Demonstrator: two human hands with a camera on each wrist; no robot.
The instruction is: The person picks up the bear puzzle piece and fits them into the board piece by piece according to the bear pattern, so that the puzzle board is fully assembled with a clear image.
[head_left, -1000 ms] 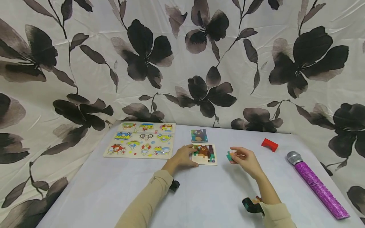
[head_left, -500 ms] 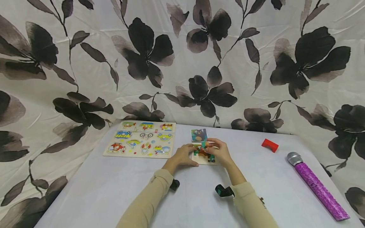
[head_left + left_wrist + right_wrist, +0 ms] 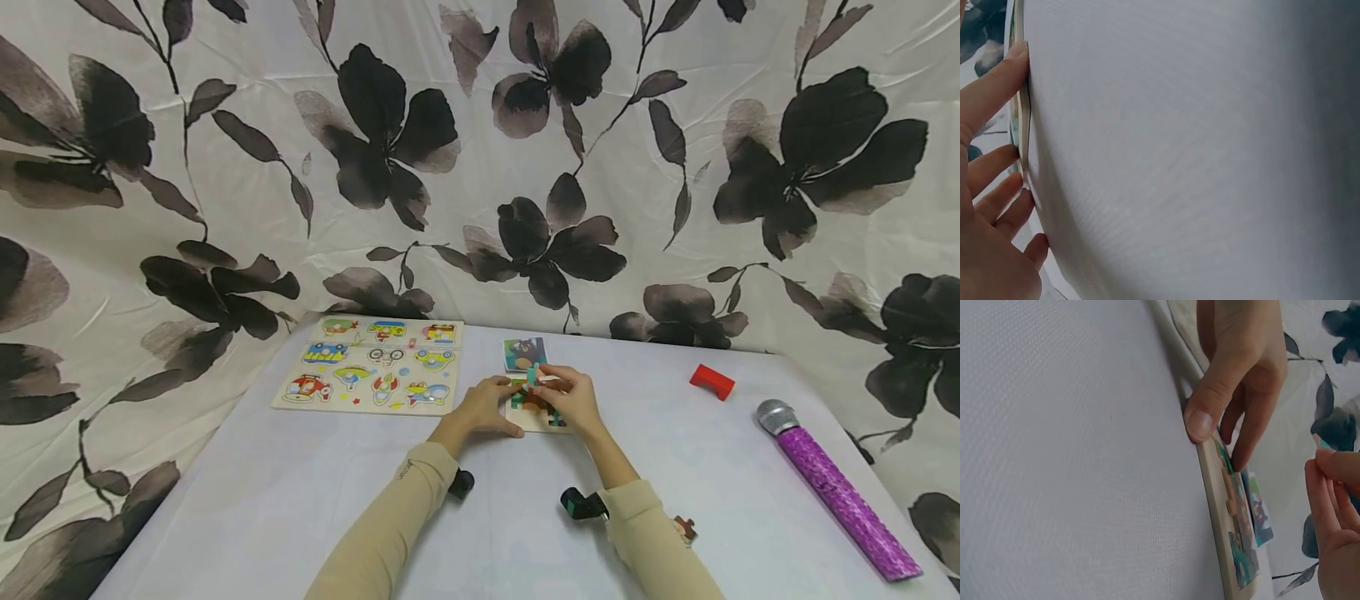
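Note:
A small wooden jigsaw puzzle board (image 3: 534, 426) with a bear picture lies mid-table. My left hand (image 3: 483, 407) holds its left side, thumb at the near corner and a finger on the picture, as the right wrist view also shows. Over the board, my right hand (image 3: 576, 402) pinches a teal puzzle piece (image 3: 532, 374) between thumb and fingertips. That piece (image 3: 1322, 443) stands apart from the board in the right wrist view. Just behind the board lies a bear picture card (image 3: 524, 352). In the left wrist view, the board shows only as a thin edge beside the left thumb (image 3: 1005, 78).
A vehicle peg puzzle (image 3: 367, 367) lies at the back left. To the right are a red block (image 3: 712, 382) and a purple glittery microphone (image 3: 840, 492). A loose brown puzzle piece (image 3: 686, 528) lies beside the right sleeve. A patterned cloth (image 3: 450, 275) hangs behind the table.
My right hand has carried the teal piece leftward from beside the board to over it, then shifted slightly further left. My left hand has stayed at the board.

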